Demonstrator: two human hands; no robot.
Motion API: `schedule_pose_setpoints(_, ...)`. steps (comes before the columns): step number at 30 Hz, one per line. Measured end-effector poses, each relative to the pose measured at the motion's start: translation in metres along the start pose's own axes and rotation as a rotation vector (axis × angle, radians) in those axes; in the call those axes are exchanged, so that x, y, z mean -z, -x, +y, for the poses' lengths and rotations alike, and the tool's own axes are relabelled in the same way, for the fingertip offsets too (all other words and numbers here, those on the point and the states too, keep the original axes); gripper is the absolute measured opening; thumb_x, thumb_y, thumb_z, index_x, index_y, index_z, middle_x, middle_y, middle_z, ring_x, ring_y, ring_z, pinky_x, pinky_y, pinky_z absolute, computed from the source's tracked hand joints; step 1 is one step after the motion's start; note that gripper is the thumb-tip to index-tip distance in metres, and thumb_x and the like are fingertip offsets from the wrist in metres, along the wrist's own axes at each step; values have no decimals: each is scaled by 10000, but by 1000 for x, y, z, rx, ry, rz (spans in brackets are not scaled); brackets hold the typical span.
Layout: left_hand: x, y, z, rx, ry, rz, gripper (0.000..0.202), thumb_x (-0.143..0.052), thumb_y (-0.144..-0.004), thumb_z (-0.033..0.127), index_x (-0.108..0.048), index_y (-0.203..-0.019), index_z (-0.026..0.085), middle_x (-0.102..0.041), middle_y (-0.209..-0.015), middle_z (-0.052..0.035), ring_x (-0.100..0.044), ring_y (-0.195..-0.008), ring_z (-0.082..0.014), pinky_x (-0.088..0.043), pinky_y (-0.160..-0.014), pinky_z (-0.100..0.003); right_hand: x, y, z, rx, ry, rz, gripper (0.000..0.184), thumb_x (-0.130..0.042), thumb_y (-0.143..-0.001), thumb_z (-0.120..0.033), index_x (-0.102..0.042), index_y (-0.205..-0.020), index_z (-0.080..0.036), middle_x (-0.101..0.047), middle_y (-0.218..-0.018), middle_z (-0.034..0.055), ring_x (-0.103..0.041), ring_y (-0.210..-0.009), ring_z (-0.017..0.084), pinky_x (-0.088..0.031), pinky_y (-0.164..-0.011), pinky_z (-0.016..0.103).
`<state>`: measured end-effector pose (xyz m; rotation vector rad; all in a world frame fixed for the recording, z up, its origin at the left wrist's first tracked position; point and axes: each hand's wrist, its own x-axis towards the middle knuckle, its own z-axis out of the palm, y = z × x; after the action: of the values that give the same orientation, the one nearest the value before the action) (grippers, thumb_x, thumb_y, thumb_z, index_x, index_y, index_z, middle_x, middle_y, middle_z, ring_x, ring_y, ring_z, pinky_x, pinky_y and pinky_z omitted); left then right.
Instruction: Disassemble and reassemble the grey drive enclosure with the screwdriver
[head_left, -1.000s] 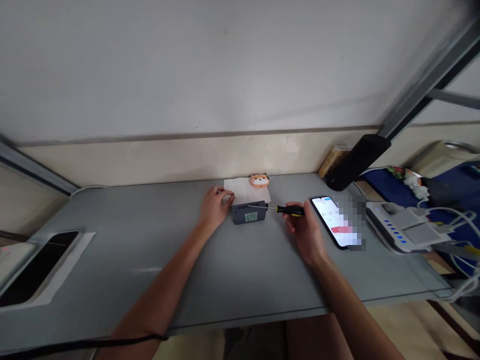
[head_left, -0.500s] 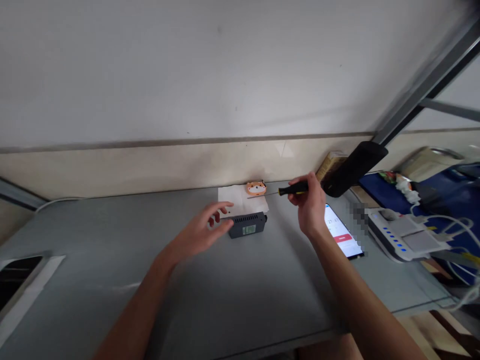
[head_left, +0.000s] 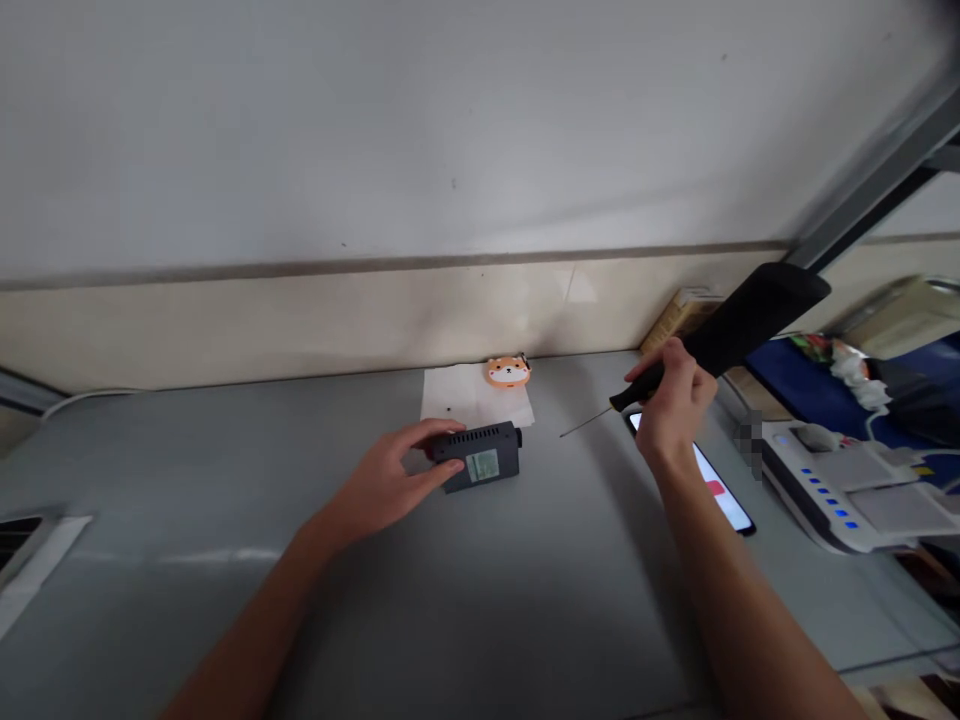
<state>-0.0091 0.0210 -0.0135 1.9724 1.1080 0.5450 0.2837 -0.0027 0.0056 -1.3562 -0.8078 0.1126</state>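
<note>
A small dark grey box (head_left: 480, 457) with vent slots and a green label sits near the middle of the grey table (head_left: 225, 500). My left hand (head_left: 390, 480) grips its left end, fingers wrapped over the top and thumb below. My right hand (head_left: 671, 405) is raised to the right of the box, closed round the black handle of a thin screwdriver (head_left: 604, 412). The metal shaft points down and left, its tip above the table, apart from the box.
A white paper sheet (head_left: 465, 400) with a small dark speck lies behind the box, with an orange animal-face trinket (head_left: 508, 371) at its far edge. A lit phone (head_left: 724, 495) lies under my right wrist. A white device with blue lights (head_left: 832, 480) and a black lamp head (head_left: 757, 310) stand right.
My left hand has closed on the box and turned its left end toward me. My right hand carried the screwdriver right and tilted its tip downward.
</note>
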Motion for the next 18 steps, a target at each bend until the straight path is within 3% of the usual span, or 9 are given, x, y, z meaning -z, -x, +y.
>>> schedule_pose_setpoints(4, -10, -3, -6, -9, -32, 42, 414, -550, -941, 517, -690, -1223, 248, -755, -1133, -56, -715, -975, -236, -587, -830, -344, 2, 0, -2, 60, 32, -22, 514, -495, -875, -470, -574, -439, -210, -370, -390, -33, -380, -407, 96, -297, -427, 251)
schedule_pose_setpoints(11, -23, -9, -12, -174, -120, 41, 350, -463, -1007, 426, -718, -1141, 228, -726, -1094, -65, -699, -989, -217, -571, -924, -376, 9, 9, -12, 279, 97, -187, 433, -497, -854, -322, -582, -445, -209, -419, -365, -37, -402, -364, 86, -288, -413, 246)
schedule_pose_setpoints(15, -20, -6, -12, -188, -126, -13, 326, -466, -1011, 412, -701, -1151, 235, -705, -1122, -64, -689, -1025, -219, -574, -930, -374, 7, 17, -16, 415, 128, -287, 438, -475, -871, -261, -549, -442, -206, -451, -376, -32, -406, -361, 81, -279, -413, 248)
schedule_pose_setpoints(18, -16, 2, -9, -166, -144, -94, 386, -581, -965, 436, -622, -1321, 291, -628, -1298, -64, -649, -1157, -238, -567, -973, -376, 3, 22, -16, 502, 186, -350, 442, -476, -880, -251, -513, -442, -205, -449, -388, -26, -406, -372, 84, -281, -427, 260)
